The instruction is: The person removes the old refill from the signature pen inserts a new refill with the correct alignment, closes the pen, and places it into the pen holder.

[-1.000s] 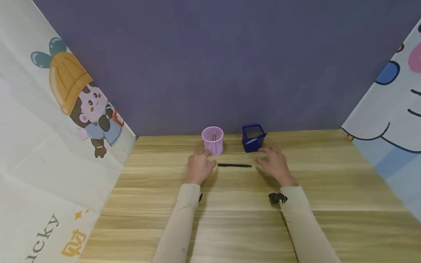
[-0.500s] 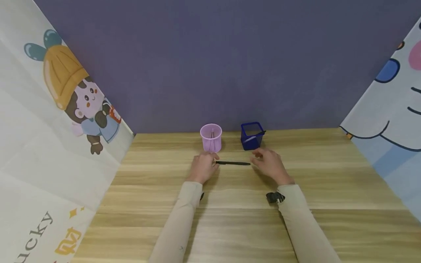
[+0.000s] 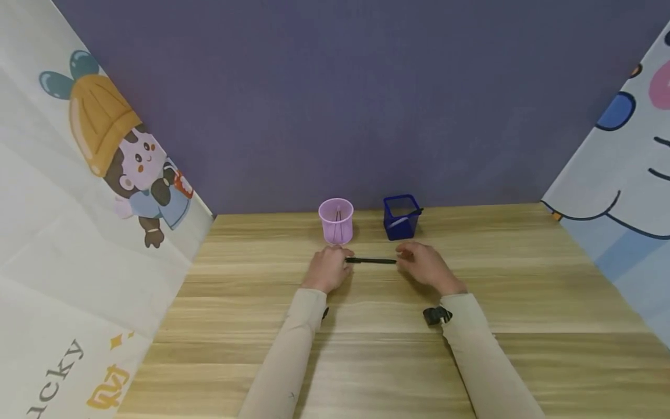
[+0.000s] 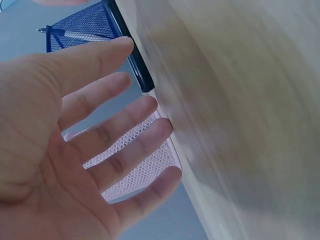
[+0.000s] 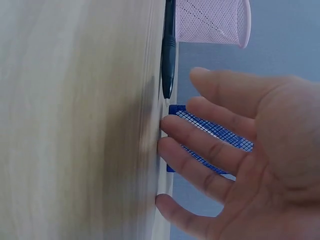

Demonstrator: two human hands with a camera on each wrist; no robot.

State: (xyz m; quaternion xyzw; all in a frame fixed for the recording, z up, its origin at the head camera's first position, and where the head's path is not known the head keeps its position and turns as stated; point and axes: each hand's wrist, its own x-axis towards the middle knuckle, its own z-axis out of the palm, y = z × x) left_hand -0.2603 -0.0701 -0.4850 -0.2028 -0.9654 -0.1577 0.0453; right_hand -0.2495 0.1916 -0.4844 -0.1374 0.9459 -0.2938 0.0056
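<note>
A black pen (image 3: 371, 261) lies crosswise on the wooden table, between the two hands. At its left end is my left hand (image 3: 328, 269); in the left wrist view its fingers are loosely spread, thumb tip near or against the pen (image 4: 141, 75), without a visible pinch. Beside the pen's pointed right end, my right hand (image 3: 426, 267) rests low with relaxed, parted fingers. The right wrist view shows the pen tip (image 5: 168, 87) apart from the thumb. Behind the left hand stands a pink mesh cup (image 3: 337, 224); behind the right, a blue square mesh holder (image 3: 401, 220).
Thin dark items (image 3: 339, 216) stand in the pink cup, and a pen (image 3: 413, 213) leans in the blue holder. A dark partition (image 3: 366, 105) closes the table's far edge. Printed cartoon panels (image 3: 104, 128) flank the left and right sides of the wooden table (image 3: 377, 361).
My left hand has moved slightly right to the pen's left end. The right hand has shifted slightly left, towards its pointed end. The camera view has tilted a little; both holders stay put.
</note>
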